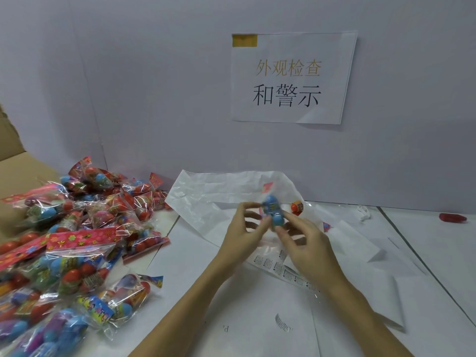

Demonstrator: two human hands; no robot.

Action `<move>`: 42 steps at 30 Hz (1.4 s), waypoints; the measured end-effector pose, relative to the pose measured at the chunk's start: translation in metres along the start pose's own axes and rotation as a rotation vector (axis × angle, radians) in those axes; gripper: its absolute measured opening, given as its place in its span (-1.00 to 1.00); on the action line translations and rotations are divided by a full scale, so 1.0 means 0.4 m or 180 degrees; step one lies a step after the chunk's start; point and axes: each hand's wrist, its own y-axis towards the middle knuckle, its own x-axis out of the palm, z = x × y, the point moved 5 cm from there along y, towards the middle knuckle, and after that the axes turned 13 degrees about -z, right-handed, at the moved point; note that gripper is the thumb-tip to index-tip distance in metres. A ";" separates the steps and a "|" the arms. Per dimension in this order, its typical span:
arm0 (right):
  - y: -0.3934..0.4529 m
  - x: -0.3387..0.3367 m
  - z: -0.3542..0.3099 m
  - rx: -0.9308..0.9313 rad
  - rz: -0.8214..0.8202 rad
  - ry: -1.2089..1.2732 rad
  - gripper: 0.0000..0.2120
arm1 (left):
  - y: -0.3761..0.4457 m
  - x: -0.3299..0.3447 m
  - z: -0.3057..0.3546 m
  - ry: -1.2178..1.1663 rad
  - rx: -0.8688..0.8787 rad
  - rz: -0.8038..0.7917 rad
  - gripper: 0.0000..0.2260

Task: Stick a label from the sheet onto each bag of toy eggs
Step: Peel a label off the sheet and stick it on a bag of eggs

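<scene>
A small clear bag of blue toy eggs [273, 211] is held up above the table between both hands. My left hand [244, 233] pinches its left side with thumb and fingers. My right hand [306, 243] grips its lower right side with curled fingers. Under my right hand lies the label sheet [273, 266], white with rows of small printed labels. One loose curled label [282, 323] lies on the paper nearer to me. A big pile of bagged toy eggs [77, 243], red, blue and purple, covers the table's left part.
A crumpled white plastic bag [206, 199] lies behind the hands, with an orange egg [297, 207] beside it. Cardboard box flaps [15, 163] stand at far left. A red object [452, 217] sits at far right. White paper sheets cover the table; a wall with a printed sign rises behind.
</scene>
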 end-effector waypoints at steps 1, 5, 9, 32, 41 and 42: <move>0.000 0.011 -0.009 -0.0038 -0.0124 -0.0189 -0.58 | 0.000 0.007 0.004 -0.0474 -0.0045 -0.0182 -0.60; -0.003 0.026 -0.030 -0.0193 -0.0429 -0.0091 -0.62 | 0.008 0.004 0.008 -0.1131 -0.0138 -0.0255 -0.53; 0.000 0.005 -0.014 -0.0089 -0.0285 -0.0186 -0.66 | 0.010 -0.052 -0.014 -0.0558 -0.0060 0.0536 -0.70; 0.011 -0.002 0.046 0.0293 -0.0459 -0.1001 -0.78 | 0.007 0.017 -0.054 0.2625 0.0647 -0.0237 -0.86; 0.017 -0.039 0.054 0.0165 -0.0668 -0.1221 -0.76 | 0.011 0.008 -0.054 0.2487 0.0547 -0.0245 -0.88; 0.018 -0.038 0.056 0.0168 -0.0678 -0.1226 -0.76 | 0.011 0.008 -0.054 0.2498 0.0530 -0.0261 -0.88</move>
